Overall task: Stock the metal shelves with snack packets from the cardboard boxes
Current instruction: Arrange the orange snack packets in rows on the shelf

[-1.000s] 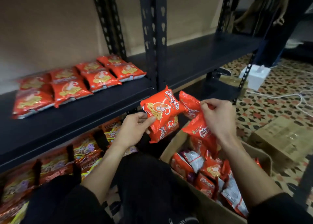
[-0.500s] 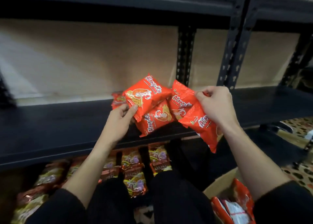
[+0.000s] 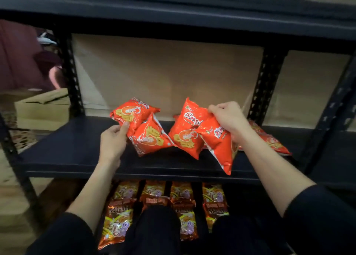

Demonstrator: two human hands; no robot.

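Your left hand (image 3: 112, 141) is closed on two red prawn-snack packets, thumb pressed on their near corners. The upper packet (image 3: 133, 113) and the lower packet (image 3: 152, 139) fan out to the right, over the middle shelf (image 3: 77, 148). Whether they touch the board I cannot tell.

Your right hand (image 3: 229, 118) is curled round the top edges of two more of the same kind. The left-hanging packet (image 3: 185, 135) shows its prawn picture, and the right-hanging packet (image 3: 219, 145) droops past the shelf's front edge. The two pairs almost meet at their corners near the middle of the shelf.

On that shelf, behind your right wrist, a few stocked red packets (image 3: 269, 139) lie flat near the right upright post (image 3: 267, 85). The left part of the board is bare dark metal.

The bottom shelf holds orange-and-brown packets (image 3: 181, 197) laid flat in four columns, running front to back. Your knees cover the nearer ones.

The top shelf (image 3: 173, 10) shows only its dark front edge and underside.

A cardboard box (image 3: 42, 110) sits beyond the left post, outside the rack. What it holds cannot be seen.
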